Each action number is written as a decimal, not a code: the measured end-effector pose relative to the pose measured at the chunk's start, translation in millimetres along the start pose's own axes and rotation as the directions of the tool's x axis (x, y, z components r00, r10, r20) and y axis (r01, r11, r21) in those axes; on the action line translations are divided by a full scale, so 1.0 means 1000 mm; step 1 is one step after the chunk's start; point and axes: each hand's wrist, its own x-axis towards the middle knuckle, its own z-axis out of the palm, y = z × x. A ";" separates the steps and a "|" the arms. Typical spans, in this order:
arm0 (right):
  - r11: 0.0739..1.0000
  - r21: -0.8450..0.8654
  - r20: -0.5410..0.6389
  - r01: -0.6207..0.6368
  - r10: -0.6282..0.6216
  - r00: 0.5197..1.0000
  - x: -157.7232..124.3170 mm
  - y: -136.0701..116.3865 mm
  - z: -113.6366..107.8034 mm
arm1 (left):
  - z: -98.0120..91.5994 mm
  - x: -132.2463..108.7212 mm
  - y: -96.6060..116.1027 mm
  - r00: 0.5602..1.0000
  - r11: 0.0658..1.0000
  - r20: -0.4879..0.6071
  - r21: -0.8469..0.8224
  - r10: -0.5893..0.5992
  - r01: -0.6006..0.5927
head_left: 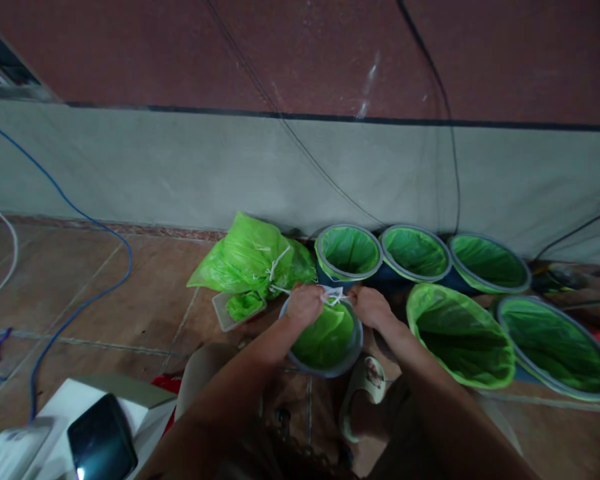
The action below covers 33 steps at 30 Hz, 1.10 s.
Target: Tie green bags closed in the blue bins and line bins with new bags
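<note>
A round grey bin (351,352) lined with a green plastic bag (325,337) stands on the floor right in front of me. My left hand (304,305) and my right hand (371,307) are both closed over its far rim. Between them they pinch a white drawstring (336,297) of the bag, knotted or bunched in the middle. My forearms reach in from the bottom of the view.
Several more green-lined bins (349,252) stand in two rows to the right along the grey wall. A tied green bag (247,260) lies on the left beside a small tray (224,317). A blue cable (80,307) runs across the tiled floor, and a white device (65,427) sits at lower left.
</note>
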 end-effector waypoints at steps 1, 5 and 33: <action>1.000 0.002 0.007 -0.011 0.011 1.000 -0.001 0.001 0.000 | -0.001 0.001 -0.001 0.997 0.997 0.016 -0.023 -0.070 0.071; 0.993 0.111 -0.026 0.046 -0.043 0.999 -0.001 0.002 -0.003 | -0.004 0.007 0.000 0.940 0.875 0.163 -0.346 -0.300 0.340; 0.512 0.835 -0.152 0.204 -0.142 0.978 -0.007 -0.017 -0.011 | 0.009 0.003 0.012 0.982 0.761 0.189 -0.634 -0.020 0.137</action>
